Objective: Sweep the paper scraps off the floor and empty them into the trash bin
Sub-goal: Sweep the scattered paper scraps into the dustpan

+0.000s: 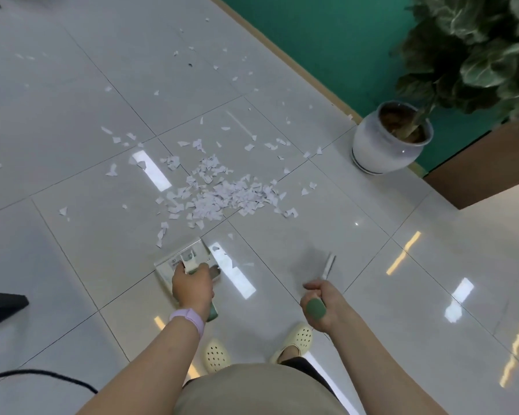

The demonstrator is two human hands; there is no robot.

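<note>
White paper scraps point(222, 196) lie in a loose heap on the glossy tiled floor, with stray pieces scattered far around it. My left hand point(192, 284) grips the green handle of a clear dustpan point(182, 254) held just short of the heap, its mouth toward the scraps. My right hand point(319, 307) grips the green handle of a small hand brush point(328, 266), whose head looks blurred, to the right of the dustpan. No trash bin is in view.
A white ceramic pot point(384, 142) with a large leafy plant stands at the right by the green wall. A brown cabinet point(486, 166) juts out beside it. A black cable point(42, 377) and a dark furniture leg point(3, 301) are at the left. My feet in cream clogs point(297, 338) stand below.
</note>
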